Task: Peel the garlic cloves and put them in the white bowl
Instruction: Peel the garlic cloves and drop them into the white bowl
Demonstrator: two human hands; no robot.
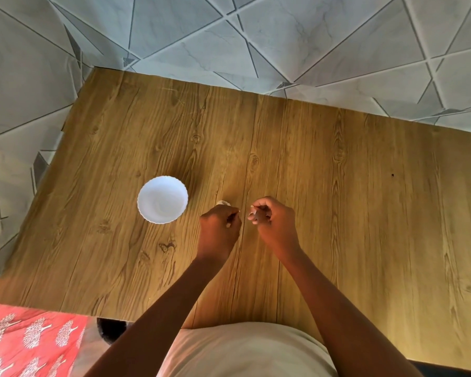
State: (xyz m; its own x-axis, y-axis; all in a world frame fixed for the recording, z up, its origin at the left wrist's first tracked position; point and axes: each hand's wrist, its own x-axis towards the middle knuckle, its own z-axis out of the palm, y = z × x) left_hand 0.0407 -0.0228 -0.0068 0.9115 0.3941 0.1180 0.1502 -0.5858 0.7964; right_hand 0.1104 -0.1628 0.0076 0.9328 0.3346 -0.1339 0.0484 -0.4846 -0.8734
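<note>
Fingers of the left hand (220,229) curl around a pale garlic clove (223,203) peeking out at 12 o'clock; the right hand (274,223) pinches something tiny. The scalloped white bowl (162,199) sits at 10 o'clock on the wood-grain table (365,213).

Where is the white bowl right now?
In the head view, the white bowl sits on the wooden table, left of centre, just to the left of and slightly beyond the person's left hand.

One white bowl (162,199), one table (337,186), two hands: left hand (219,229), right hand (273,223).
</note>
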